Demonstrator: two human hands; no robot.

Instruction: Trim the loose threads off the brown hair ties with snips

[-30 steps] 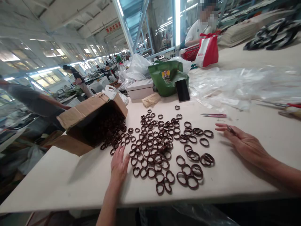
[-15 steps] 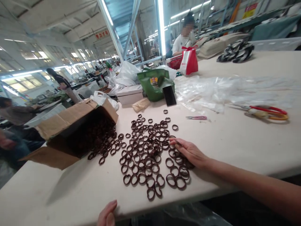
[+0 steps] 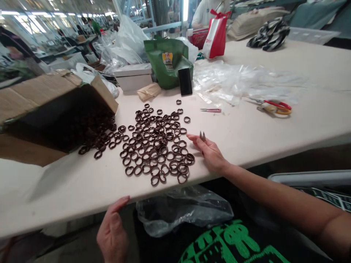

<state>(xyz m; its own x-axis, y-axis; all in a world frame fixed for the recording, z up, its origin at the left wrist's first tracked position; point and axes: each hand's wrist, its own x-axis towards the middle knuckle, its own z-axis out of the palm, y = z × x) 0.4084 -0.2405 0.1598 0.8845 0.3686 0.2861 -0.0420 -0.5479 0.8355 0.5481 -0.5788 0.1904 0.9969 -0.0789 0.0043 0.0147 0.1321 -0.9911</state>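
Many dark brown rings (image 3: 153, 155) lie loose in a spread on the pale table, some overlapping. My right hand (image 3: 212, 155) rests at their right side, closed around small thread snips whose two pointed metal blades (image 3: 202, 136) stick up past the fingers; the rest of the tool is hidden in the palm. Its index fingertip comes close to the nearest rings. My left hand (image 3: 113, 232) is at the front table edge with the index finger stretched and thumb apart, and nothing visible in it. Below the edge, a clear plastic bag (image 3: 181, 212) lies over my lap.
On the left, a cardboard box (image 3: 41, 91) lies on its side, with more rings spilling from it. Pink-handled snips (image 3: 211, 110) and red-and-yellow-handled scissors (image 3: 274, 106) lie right of centre. Behind are a phone (image 3: 185, 82), a green pouch (image 3: 168, 64) and clear plastic bags (image 3: 233, 82).
The view has tipped downward. My right hand has moved off the rings to their right side, and the rings near it now lie closer to the main group. More of my left hand shows.
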